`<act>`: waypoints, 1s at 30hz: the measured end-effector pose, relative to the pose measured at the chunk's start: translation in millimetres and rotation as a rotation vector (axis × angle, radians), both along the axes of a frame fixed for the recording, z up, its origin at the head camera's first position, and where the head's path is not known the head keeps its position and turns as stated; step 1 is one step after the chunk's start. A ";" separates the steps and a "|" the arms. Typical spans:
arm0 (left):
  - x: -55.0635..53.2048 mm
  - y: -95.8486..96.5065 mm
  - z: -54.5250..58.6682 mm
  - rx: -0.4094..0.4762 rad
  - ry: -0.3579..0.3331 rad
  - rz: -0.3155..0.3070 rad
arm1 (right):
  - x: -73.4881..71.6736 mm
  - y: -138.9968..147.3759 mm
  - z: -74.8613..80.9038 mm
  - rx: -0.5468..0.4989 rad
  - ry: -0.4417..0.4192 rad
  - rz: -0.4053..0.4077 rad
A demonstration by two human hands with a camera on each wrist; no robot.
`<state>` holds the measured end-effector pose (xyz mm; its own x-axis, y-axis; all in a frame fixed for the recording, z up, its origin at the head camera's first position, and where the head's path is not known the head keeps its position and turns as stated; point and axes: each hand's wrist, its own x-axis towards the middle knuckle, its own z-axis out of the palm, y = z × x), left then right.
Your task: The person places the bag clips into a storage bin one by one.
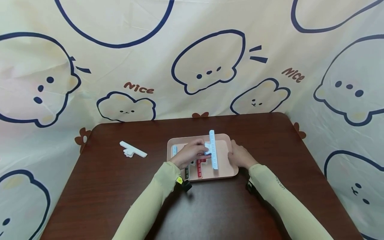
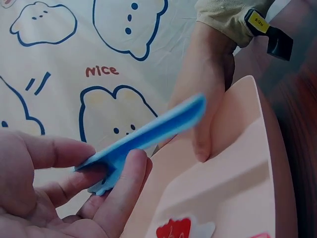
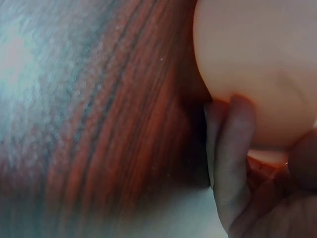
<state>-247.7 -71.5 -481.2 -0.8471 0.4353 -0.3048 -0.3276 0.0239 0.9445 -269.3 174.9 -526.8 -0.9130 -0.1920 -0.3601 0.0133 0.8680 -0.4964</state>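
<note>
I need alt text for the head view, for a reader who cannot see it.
A person's left hand holds a blue clip over a pink tray while the right hand grips its edge. Other clips lie inside; a white clip lies on the table.

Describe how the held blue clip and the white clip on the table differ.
The blue clip is pinched in the left hand; the white clip lies on the table. In the head view, the blue clip's bar runs nearly vertically; the white clip's slants. Both have a long bar.
</note>
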 end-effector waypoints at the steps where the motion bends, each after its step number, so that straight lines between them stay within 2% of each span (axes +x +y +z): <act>1: -0.6 1.4 -0.3 0.003 -0.005 -0.004 | -0.1 -0.2 0.1 -0.002 -0.008 -0.006; 7: -3.2 8.5 -1.9 0.004 -0.036 -0.008 | -1.1 -1.0 0.1 -0.022 -0.024 -0.029; 24: -7.4 25.4 -13.3 -0.047 -0.057 0.009 | 1.1 4.1 1.4 -0.046 -0.003 0.002; 30: -7.4 29.2 -16.0 -0.104 -0.075 0.037 | 2.3 6.7 2.6 -0.073 -0.023 -0.015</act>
